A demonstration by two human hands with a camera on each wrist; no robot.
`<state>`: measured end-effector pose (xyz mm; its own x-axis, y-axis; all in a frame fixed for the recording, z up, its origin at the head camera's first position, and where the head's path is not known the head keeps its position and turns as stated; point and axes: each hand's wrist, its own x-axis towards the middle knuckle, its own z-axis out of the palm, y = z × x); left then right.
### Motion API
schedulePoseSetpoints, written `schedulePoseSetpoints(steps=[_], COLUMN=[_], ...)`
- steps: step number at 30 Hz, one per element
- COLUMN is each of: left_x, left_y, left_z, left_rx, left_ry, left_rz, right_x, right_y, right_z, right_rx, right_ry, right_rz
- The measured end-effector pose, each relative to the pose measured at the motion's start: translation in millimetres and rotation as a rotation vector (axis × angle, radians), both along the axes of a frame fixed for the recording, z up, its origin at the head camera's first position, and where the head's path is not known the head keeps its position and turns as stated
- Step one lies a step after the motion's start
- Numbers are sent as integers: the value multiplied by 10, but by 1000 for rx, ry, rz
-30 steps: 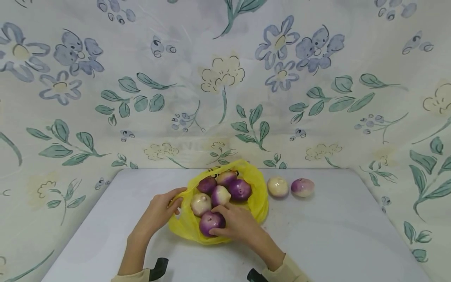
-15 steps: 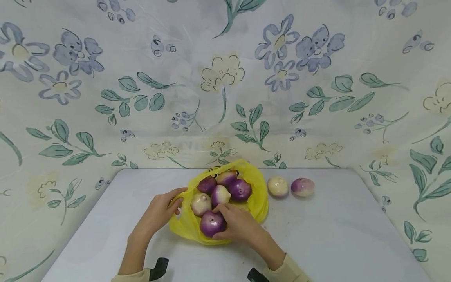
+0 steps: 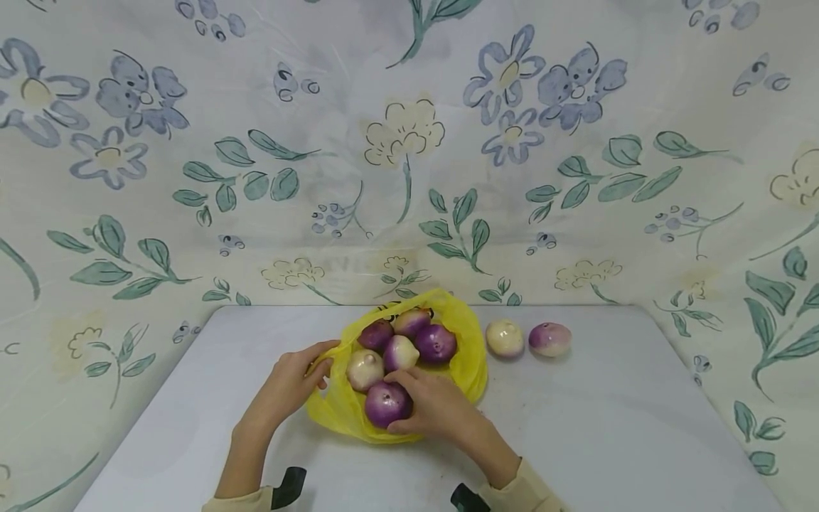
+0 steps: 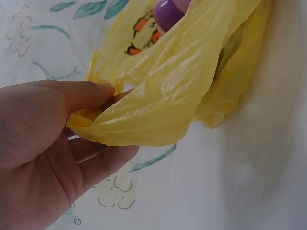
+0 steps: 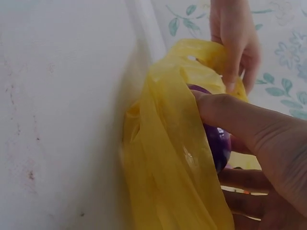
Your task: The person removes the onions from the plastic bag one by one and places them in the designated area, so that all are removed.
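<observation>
In the head view a yellow plastic bag lies with its mouth spread open, several purple and whitish onions inside. My left hand pinches the left rim of the bag; in the left wrist view the thin film runs between thumb and fingers. At the front of the bag, my right hand holds a glossy purple onion from its right side. The right wrist view shows that onion partly behind the bag's wall, near my thumb. A pale onion sits just behind it.
Two more onions stand on the white table right of the bag: a whitish one and a purple-and-white one. A floral cloth rises behind the table's back edge.
My right hand and the purple onion have shifted slightly to the right and away from me within the bag. The left hand stays at the rim.
</observation>
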<state>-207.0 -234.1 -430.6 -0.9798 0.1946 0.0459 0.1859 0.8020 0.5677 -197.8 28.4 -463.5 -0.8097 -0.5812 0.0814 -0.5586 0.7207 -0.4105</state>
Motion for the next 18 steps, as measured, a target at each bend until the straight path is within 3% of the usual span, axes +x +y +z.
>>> schedulePoseSetpoints(steps=[10,18], left_x=[4,15], left_y=[5,-3], left_z=[45,31], left_rx=[8,6], left_ry=[6,-11], left_rz=[1,3], right_x=[-63,-48], right_y=[102,178], right_z=[101,147], right_rx=[-22,-42], right_ry=[-20,30], right_rz=[-57,-71])
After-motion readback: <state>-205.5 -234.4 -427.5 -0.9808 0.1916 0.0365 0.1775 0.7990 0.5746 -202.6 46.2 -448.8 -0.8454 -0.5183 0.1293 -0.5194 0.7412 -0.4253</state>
